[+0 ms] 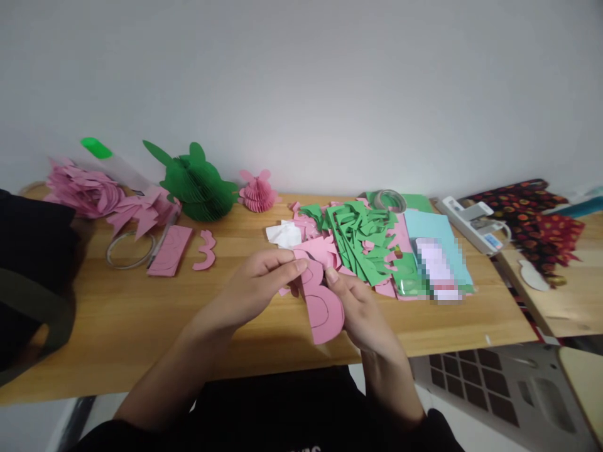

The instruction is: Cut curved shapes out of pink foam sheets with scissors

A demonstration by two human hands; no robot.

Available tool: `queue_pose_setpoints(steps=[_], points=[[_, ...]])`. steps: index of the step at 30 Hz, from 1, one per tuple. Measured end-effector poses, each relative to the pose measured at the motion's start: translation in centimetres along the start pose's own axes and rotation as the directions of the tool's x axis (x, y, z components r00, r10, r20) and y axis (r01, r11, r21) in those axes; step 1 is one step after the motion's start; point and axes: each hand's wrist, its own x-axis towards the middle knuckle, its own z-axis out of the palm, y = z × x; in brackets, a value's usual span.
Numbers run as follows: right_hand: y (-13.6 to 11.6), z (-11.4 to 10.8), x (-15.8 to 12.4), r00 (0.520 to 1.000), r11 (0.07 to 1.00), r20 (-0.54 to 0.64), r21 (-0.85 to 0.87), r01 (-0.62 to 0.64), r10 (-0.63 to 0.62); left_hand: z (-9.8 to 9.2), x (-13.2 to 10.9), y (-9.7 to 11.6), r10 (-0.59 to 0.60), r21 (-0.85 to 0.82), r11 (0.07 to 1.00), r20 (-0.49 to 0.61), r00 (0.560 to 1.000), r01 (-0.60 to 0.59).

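Observation:
Over the front middle of the table I hold a pink paper cutout [323, 311] with scalloped edges and dark pencil curves drawn on it. My left hand [264, 282] pinches its upper left part between thumb and fingers. On the other side, my right hand [360, 307] is closed at the cutout's right edge, its thumb near the notch and its fingers partly hidden behind the paper. A small dark shape shows between the hands, too unclear to name. Just beyond them lies a heap of green paper scraps [360, 242] mixed with pink pieces.
Left on the table are a folded pink paper [172, 251], a curvy pink offcut [205, 251] and a tape roll [130, 250]. Behind stand a green honeycomb paper figure [200, 185] and a smaller pink one [259, 193]. Rightward lie light-blue paper [431, 226] and a power strip [471, 223].

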Motion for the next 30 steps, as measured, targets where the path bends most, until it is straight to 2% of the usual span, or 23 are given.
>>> queue_pose_setpoints(steps=[11,16,20,26,30], points=[[0.7,0.3,0.2,0.998,0.999,-0.069,0.047,-0.001,0.004,0.6,0.3,-1.0,-0.019,-0.144,0.99,-0.054,0.998,0.011],[0.6,0.3,0.2,0.999,0.998,-0.046,0.065,-0.015,0.018,0.6,0.3,-1.3,-0.022,-0.163,0.987,-0.039,0.999,0.015],[0.5,0.3,0.2,0.999,0.999,-0.039,0.042,-0.023,0.025,0.3,0.3,-1.2,-0.017,-0.128,0.992,-0.021,1.0,0.014],[0.1,0.3,0.2,0.999,0.999,-0.015,-0.017,-0.037,0.036,-0.5,0.3,-0.4,-0.009,0.034,0.999,0.052,0.999,0.007],[0.0,0.3,0.1,1.0,1.0,0.012,-0.005,-0.014,0.014,-0.7,0.2,0.2,-0.015,0.089,0.996,0.06,0.998,0.009]])
